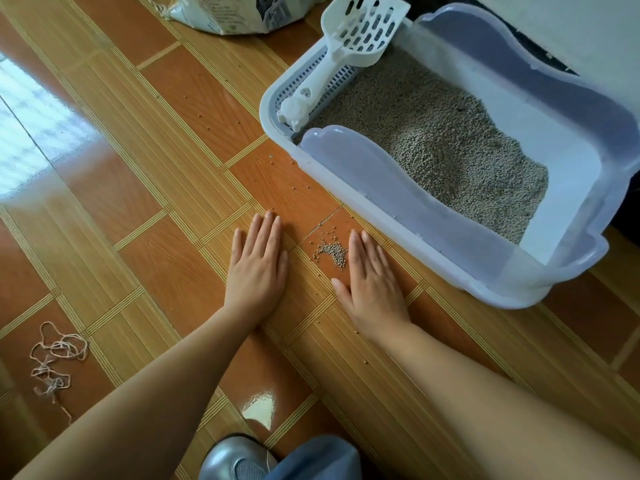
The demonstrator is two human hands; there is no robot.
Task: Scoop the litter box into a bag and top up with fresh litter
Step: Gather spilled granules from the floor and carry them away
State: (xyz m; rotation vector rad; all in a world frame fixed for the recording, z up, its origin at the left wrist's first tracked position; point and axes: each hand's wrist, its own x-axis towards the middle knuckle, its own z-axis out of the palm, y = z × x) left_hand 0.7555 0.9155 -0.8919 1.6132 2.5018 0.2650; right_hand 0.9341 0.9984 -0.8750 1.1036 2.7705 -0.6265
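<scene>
A white litter box (540, 289) sits on the floor at the right, filled with grey-brown litter (440, 140). A white slotted scoop (349, 46) lies across its far left corner, handle on the grid step. A small pile of spilled litter pellets (332, 252) lies on the tiles just in front of the box. My left hand (258, 265) rests flat on the floor left of the pile, fingers straight. My right hand (372, 282) lies flat right of the pile, its edge touching the pellets. A white litter bag (228, 12) stands at the top.
The floor is glossy orange and tan tile (145, 188) with loose pellets scattered near the box. A tangle of pink string (55, 365) lies at the lower left. A silver shoe (235, 459) and a blue trouser leg (318, 459) show at the bottom edge.
</scene>
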